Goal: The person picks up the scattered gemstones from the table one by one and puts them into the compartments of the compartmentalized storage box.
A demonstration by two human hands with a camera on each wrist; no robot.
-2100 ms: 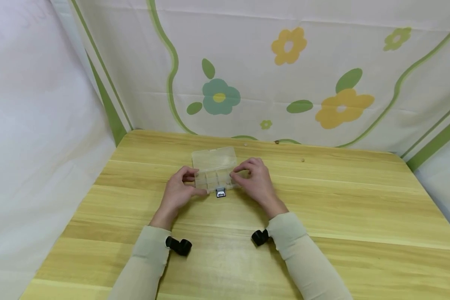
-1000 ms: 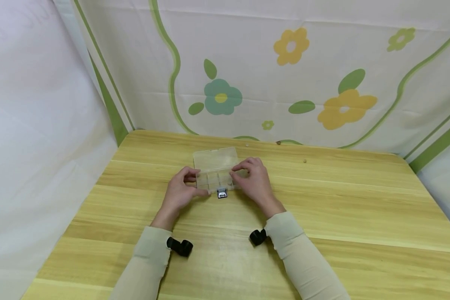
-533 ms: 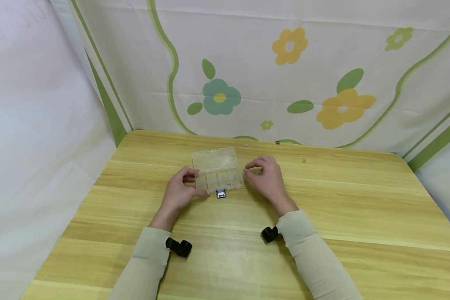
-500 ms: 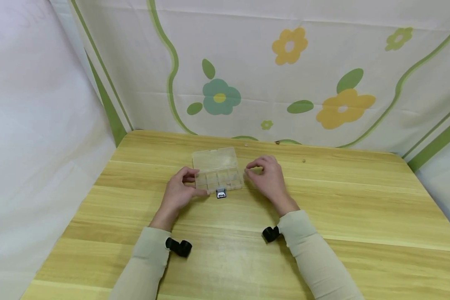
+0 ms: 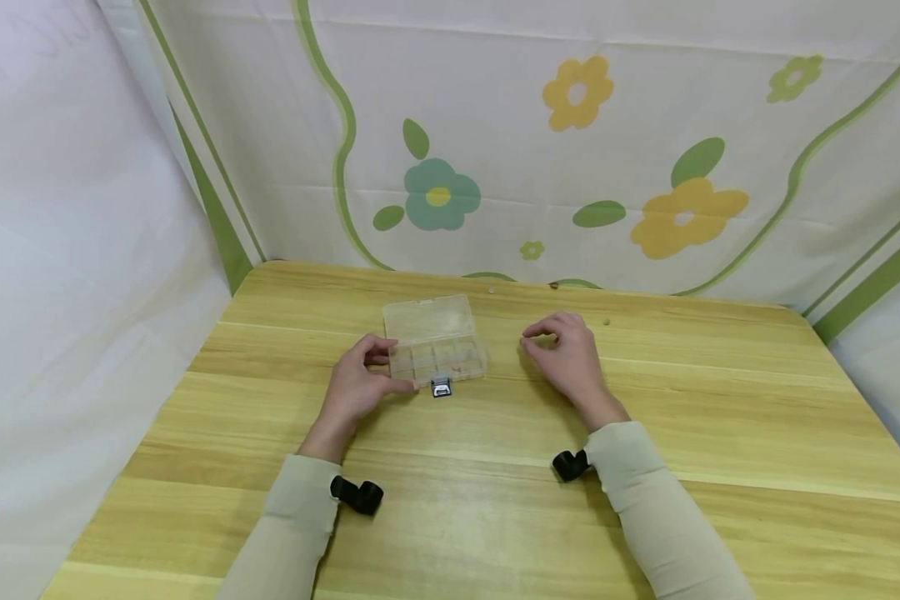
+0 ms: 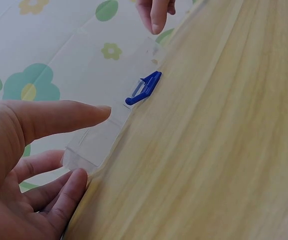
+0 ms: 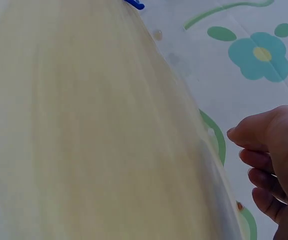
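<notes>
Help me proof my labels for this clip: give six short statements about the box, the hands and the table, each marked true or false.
1. The clear box has its lid open. True.
2. The left hand is on the box's right end. False: it grips the left end.
3. The latch looks blue in the left wrist view. True.
4. The right hand touches the box. False: it is apart, to the box's right.
5. The box has no inner dividers. False: it is split into compartments.
6. The table has a wood-grain top. True.
</notes>
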